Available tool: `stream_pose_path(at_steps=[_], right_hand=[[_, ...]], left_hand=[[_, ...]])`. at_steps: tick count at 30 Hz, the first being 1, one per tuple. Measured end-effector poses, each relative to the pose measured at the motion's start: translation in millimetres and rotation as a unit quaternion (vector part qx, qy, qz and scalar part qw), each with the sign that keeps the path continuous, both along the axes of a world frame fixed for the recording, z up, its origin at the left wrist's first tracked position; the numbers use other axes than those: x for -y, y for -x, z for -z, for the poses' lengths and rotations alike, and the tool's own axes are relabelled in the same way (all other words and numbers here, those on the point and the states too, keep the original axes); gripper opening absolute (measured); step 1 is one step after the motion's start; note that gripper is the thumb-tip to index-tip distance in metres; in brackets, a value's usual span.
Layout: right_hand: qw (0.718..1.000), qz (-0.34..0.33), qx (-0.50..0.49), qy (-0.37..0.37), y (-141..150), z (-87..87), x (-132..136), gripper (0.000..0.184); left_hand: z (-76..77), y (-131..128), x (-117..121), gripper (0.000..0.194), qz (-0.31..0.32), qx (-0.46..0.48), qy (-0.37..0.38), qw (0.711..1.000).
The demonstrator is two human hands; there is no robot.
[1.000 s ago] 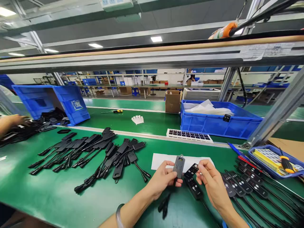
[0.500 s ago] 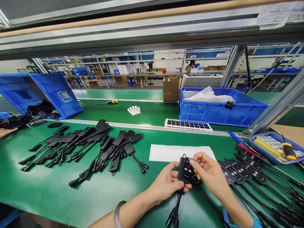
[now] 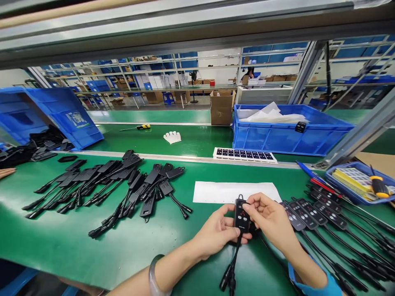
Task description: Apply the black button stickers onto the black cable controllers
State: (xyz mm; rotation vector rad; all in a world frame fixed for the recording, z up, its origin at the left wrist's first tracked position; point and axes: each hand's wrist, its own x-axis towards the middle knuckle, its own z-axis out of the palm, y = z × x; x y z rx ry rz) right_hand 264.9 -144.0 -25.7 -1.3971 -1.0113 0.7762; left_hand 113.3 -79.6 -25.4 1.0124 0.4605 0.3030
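Note:
My left hand [image 3: 216, 232] grips a small black controller [image 3: 241, 214] by its lower end, button face up, its two cables [image 3: 230, 267] trailing down toward me. My right hand [image 3: 270, 220] pinches the controller's right edge, thumb and fingers pressed on its face. Both hands hover just above the green mat [image 3: 92, 250], below a white paper sheet [image 3: 216, 191]. A row of finished controllers [image 3: 311, 211] with printed faces lies to the right of my hands. A pile of plain black controllers [image 3: 117, 183] with cables lies to the left.
A white strip of black labels [image 3: 243, 155] lies on the belt. Beyond it stand a blue bin [image 3: 290, 139], a cardboard box [image 3: 221, 107], a white glove [image 3: 172, 137] and a screwdriver [image 3: 138, 127]. A tipped blue bin [image 3: 66, 115] is at left; a blue tray [image 3: 358, 183] at right. Another person's fingertips [image 3: 5, 172] show at far left.
A second ago the left hand held the controller back-side up while the right held a black face label. Now the printed face is on the controller, with my right fingers pressing it. The view tilted down.

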Motion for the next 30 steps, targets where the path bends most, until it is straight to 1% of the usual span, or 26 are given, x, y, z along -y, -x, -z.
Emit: stream_pose_path(at_steps=[7, 17, 20, 22, 25, 30], right_hand=[[1.000, 0.018, 0.015, 0.008, 1, -0.7, -1, 0.030], [0.998, 0.045, 0.013, 0.031, 2, 1.9, 1, 0.034], [0.997, 0.057, 0.034, 0.039, -2, 3.8, -1, 0.043], [0.993, 0.063, 0.086, 0.047, -7, 6.7, -2, 0.046], [0.987, 0.038, 0.143, 0.060, -10, 13.6, -4, 0.037], [0.983, -0.064, 0.156, 0.070, 1, 20.9, -3, 0.033]], left_hand=[[1.5, -1, 1, 0.047, 0.002, 0.008, -0.019, 1.000], [4.4, 0, 2, 0.045, 0.008, 0.013, -0.077, 0.997], [5.5, 0, 1, 0.046, 0.009, 0.018, -0.066, 0.998], [5.8, 1, 0, 0.049, 0.008, 0.016, -0.042, 0.999], [5.1, 1, -2, 0.047, 0.004, 0.007, -0.008, 1.000], [5.5, 1, -6, 0.027, -0.023, 0.013, 0.041, 0.999]])
